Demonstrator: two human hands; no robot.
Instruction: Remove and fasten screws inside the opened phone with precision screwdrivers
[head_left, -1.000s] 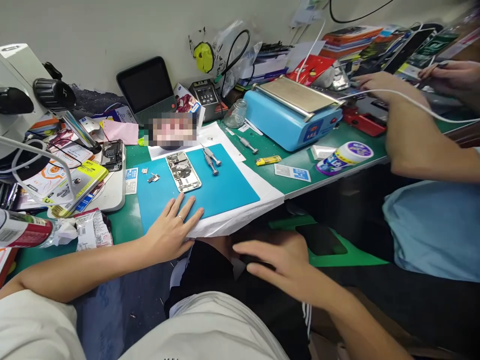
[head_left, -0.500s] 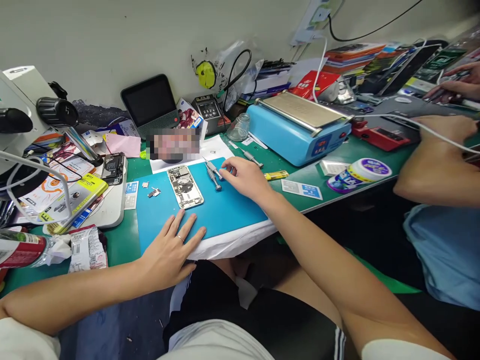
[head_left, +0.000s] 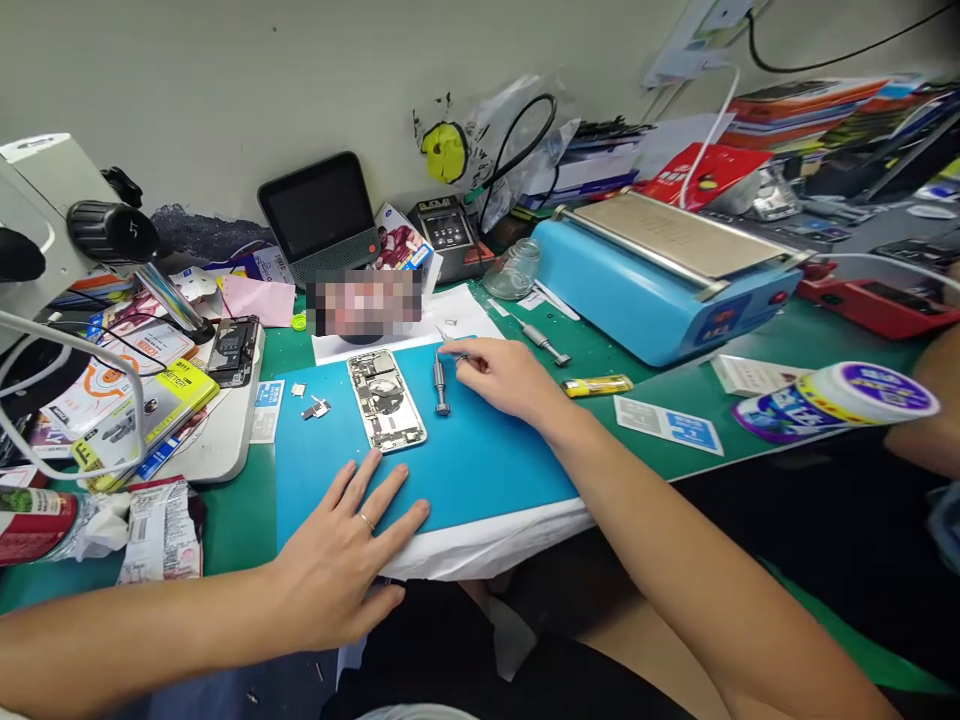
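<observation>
Head view: left hand [head_left: 341,545], fingers spread apart on the blue mat [head_left: 499,480]; opened phone [head_left: 386,400], just beyond those fingertips; right hand [head_left: 501,378], fingers curled (grip, if any, cannot be told); grey screwdriver [head_left: 440,386], just left of its fingertips; good handling, probably: press mat lightly, pinch screwdriver by handle, keep tip clear of phone.

One opened, white-framed rectangular phone [head_left: 386,402] lies on one flat blue mat [head_left: 487,480]; at least two slim grey metal screwdrivers [head_left: 440,385] show, one beyond the mat's right edge. Two blue-and-grey printed cards [head_left: 669,424] and one white-and-purple cylindrical tub [head_left: 836,402] share the green desk [head_left: 244,515].
</observation>
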